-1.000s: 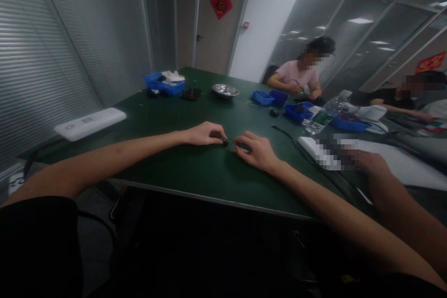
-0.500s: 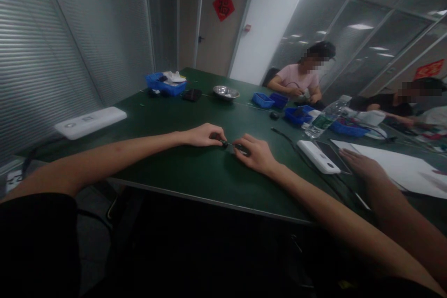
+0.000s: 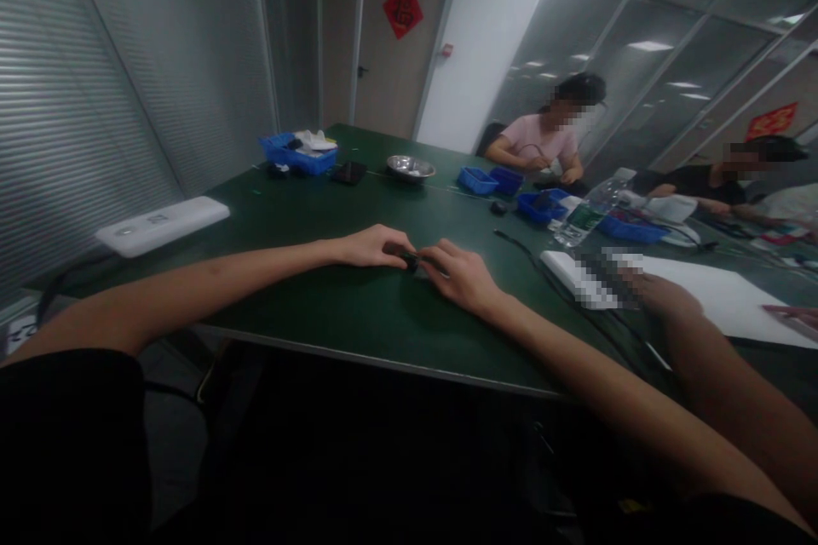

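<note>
Close above the green table point(image 3: 358, 306), my left hand point(image 3: 381, 245) pinches a small dark part point(image 3: 411, 259) between thumb and fingers. Its exact kind is too small and blurred to tell. My right hand point(image 3: 465, 274) comes in from the right, its fingers pressed together and their tips at the dark part. Whatever the right fingers hold is mostly hidden behind them. The two hands nearly meet at the part.
A white power bank point(image 3: 163, 226) lies left. Behind stand a metal bowl point(image 3: 410, 169), blue trays point(image 3: 478, 180) and a black flat object point(image 3: 348, 173). To the right are a bottle point(image 3: 591, 213), a cable point(image 3: 521, 245), white paper point(image 3: 722, 289) and another person's hand point(image 3: 668, 298).
My right fingertips have moved left, up against the dark part. A dark item with a thin shaft, seen in the right hand before, is now mostly hidden. The neighbour's hand has shifted slightly.
</note>
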Demonstrator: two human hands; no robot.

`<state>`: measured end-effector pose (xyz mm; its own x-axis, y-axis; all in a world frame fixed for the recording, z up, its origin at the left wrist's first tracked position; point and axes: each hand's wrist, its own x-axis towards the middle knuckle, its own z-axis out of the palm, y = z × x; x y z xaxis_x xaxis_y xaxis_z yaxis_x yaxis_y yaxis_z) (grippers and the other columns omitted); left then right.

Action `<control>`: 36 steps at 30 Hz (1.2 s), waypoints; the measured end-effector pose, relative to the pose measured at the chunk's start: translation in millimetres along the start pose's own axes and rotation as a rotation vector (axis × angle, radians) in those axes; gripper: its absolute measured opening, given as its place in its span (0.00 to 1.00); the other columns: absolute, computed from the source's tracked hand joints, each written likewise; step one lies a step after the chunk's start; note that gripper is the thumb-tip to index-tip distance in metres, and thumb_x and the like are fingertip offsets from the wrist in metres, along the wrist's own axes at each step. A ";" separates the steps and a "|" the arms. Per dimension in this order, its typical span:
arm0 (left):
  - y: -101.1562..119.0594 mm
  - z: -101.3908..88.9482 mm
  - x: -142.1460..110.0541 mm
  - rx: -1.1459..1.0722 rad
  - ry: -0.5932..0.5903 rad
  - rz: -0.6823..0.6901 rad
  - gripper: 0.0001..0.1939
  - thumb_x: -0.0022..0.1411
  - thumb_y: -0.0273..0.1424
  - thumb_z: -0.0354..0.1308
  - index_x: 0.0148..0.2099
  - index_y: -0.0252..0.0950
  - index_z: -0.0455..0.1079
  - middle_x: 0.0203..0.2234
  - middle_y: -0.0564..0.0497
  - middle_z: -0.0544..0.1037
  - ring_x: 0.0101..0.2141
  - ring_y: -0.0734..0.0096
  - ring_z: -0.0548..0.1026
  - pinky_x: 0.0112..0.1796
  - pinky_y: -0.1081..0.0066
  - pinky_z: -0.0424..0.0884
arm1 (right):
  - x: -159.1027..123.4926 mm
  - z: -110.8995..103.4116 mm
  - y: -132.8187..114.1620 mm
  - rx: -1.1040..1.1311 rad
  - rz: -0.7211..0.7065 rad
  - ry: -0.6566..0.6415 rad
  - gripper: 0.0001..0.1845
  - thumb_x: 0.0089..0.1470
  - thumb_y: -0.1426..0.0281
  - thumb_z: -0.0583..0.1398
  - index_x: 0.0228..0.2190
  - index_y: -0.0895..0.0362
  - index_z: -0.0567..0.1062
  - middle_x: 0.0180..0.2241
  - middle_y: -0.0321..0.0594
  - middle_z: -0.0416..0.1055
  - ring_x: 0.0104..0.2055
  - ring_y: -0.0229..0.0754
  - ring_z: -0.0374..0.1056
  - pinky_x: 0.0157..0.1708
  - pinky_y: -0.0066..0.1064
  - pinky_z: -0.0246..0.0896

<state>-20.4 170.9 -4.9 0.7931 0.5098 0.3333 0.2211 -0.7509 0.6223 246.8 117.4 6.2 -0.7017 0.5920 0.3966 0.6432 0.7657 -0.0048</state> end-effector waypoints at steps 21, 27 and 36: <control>3.3 -0.8 3.8 0.262 -0.026 -0.064 0.18 0.69 0.36 0.59 0.58 0.38 0.77 0.46 0.44 0.79 0.47 0.60 0.74 0.48 0.64 0.66 | -4.6 5.2 32.0 0.014 0.313 0.065 0.13 0.65 0.62 0.58 0.44 0.52 0.80 0.39 0.41 0.78 0.37 0.44 0.72 0.37 0.34 0.60; 7.9 3.8 5.2 0.327 -0.003 -0.137 0.14 0.67 0.37 0.60 0.50 0.37 0.79 0.45 0.44 0.80 0.44 0.59 0.75 0.43 0.65 0.67 | -4.8 3.6 29.8 0.012 0.310 0.060 0.13 0.65 0.61 0.58 0.44 0.52 0.79 0.38 0.41 0.77 0.37 0.44 0.72 0.36 0.33 0.60; -54.4 -69.9 -22.6 0.511 0.196 -0.505 0.19 0.64 0.37 0.61 0.54 0.37 0.77 0.42 0.44 0.80 0.39 0.62 0.76 0.37 0.68 0.67 | -4.4 4.0 30.8 0.021 0.292 0.033 0.14 0.66 0.60 0.57 0.45 0.52 0.79 0.41 0.42 0.78 0.38 0.44 0.72 0.38 0.34 0.61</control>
<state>-90.0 229.5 3.2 0.4198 0.8742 0.2439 0.8062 -0.4826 0.3423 268.5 139.3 0.7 -0.4768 0.7799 0.4055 0.8100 0.5690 -0.1420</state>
